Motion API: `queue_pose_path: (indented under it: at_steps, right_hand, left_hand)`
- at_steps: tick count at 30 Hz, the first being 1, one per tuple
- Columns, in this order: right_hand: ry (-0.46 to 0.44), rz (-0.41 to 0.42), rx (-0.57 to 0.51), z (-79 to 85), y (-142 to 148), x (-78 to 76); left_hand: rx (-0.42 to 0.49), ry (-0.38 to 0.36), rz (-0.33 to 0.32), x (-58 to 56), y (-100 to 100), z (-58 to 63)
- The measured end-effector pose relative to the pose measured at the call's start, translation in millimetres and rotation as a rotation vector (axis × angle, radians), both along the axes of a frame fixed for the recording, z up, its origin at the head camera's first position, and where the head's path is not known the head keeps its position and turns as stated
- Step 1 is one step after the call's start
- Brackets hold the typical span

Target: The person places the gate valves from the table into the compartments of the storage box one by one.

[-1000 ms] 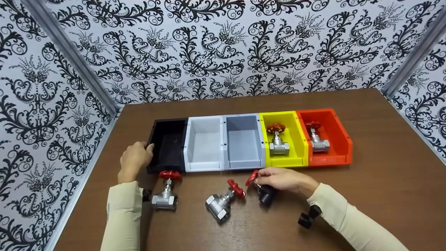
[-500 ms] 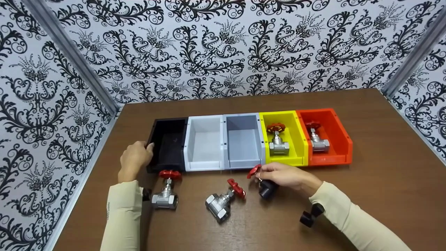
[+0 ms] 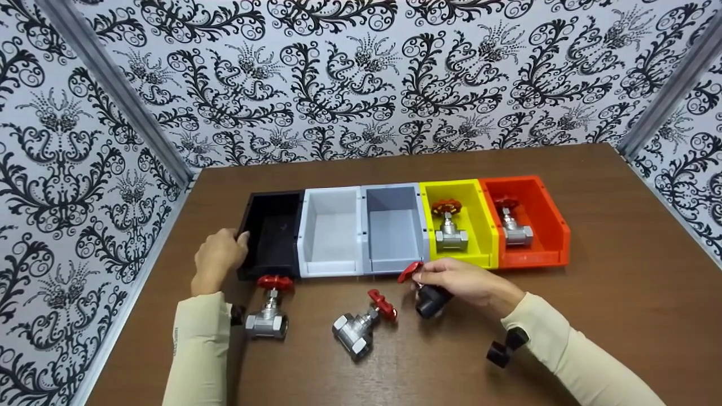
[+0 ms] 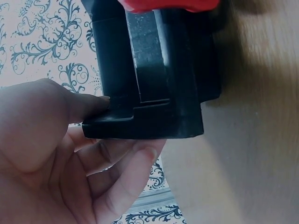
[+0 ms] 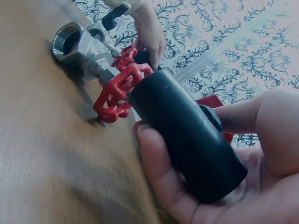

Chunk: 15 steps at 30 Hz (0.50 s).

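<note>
My left hand (image 3: pixel 219 255) grips the left side wall of the black bin (image 3: pixel 275 234), thumb inside and fingers outside, as the left wrist view shows. In my right hand (image 3: pixel 471 283) is a valve with a black body (image 3: pixel 433 301) and a red handwheel; it is tilted, in front of the grey and yellow bins. The right wrist view shows its black tubular body (image 5: pixel 187 135) between thumb and fingers. A steel valve with a red wheel (image 3: pixel 267 321) stands before the black bin. Another steel valve (image 3: pixel 355 334) lies slanted in the middle.
The black bin is joined in a row by a white bin (image 3: pixel 331 239), a grey bin (image 3: pixel 393 234), a yellow bin (image 3: pixel 476 248) and a red bin (image 3: pixel 544 237). One steel valve (image 3: pixel 452 237) is in the yellow bin, another (image 3: pixel 516 232) in the red. Patterned walls surround the brown table (image 3: pixel 615 254).
My right hand has moved slightly away from me, toward the bins, carrying the black valve and turning it a little. My left hand stays on the black bin.
</note>
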State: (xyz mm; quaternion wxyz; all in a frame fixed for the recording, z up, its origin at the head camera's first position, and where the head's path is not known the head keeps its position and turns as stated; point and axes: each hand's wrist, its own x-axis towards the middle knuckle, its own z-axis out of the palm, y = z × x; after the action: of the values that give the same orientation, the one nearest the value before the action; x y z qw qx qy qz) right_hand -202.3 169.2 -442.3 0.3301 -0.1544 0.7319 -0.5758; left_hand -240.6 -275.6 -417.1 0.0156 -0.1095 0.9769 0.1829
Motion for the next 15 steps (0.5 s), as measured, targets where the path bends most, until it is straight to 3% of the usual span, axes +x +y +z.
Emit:
queue_pose_path:
  at_steps: [5,15]
  right_hand:
    - [-0.035,-0.031,-0.047,1.4,-1.0,-1.7]
    - [0.001,-0.045,-0.049,3.1,-3.5,-4.6]
  left_hand:
    - [0.000,-0.004,-0.002,0.3,-1.1,-0.4]
    - [0.001,-0.024,0.004,-0.4,-0.8,-0.8]
